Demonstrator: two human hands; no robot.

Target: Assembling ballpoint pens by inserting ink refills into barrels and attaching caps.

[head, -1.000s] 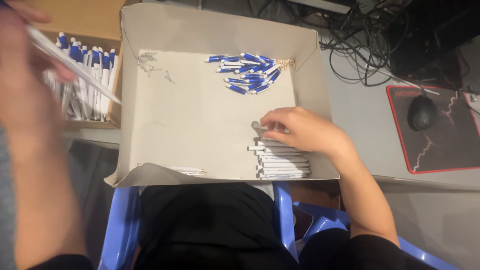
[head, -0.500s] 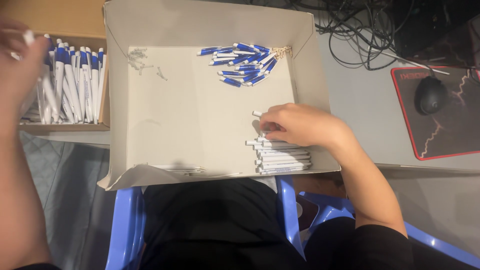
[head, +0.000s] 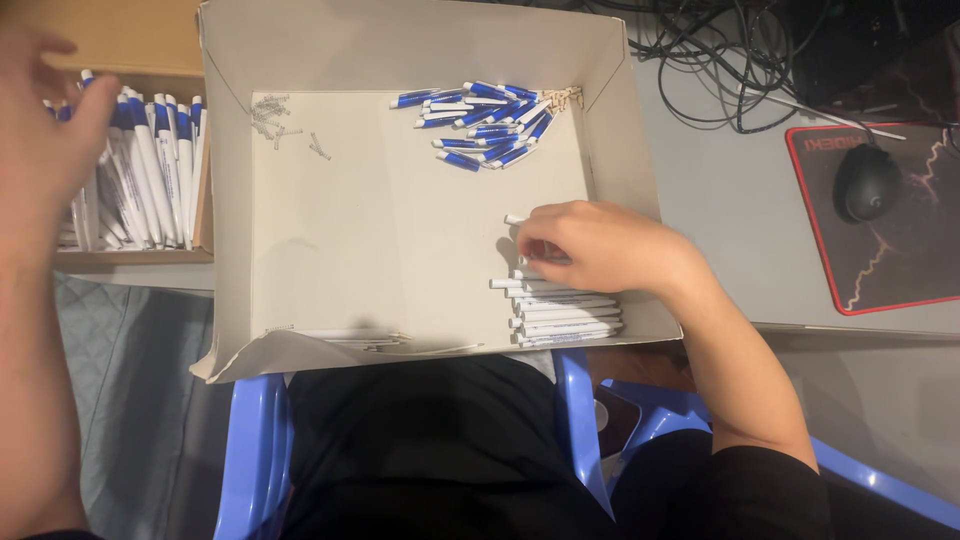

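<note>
My right hand (head: 605, 245) rests in the white cardboard tray (head: 400, 250), fingers pinched on a white pen barrel (head: 515, 219) just above a stack of white barrels (head: 565, 312). My left hand (head: 40, 140) hovers with fingers apart and nothing in it over the brown box (head: 130, 255) of assembled blue-and-white pens (head: 150, 170) at the left. A pile of blue-and-white pen parts (head: 490, 120) lies at the tray's far side. Small springs (head: 275, 115) sit in its far left corner, and thin refills (head: 350, 338) lie along its near edge.
A black mouse (head: 868, 182) sits on a red-edged mouse pad (head: 880, 240) at the right of the grey table. Tangled black cables (head: 720, 60) lie behind the tray. I sit on a blue plastic chair (head: 255, 450).
My left hand carried a pen to the brown box and let it go; it is now empty. My right hand shifted slightly at the white barrel stack.
</note>
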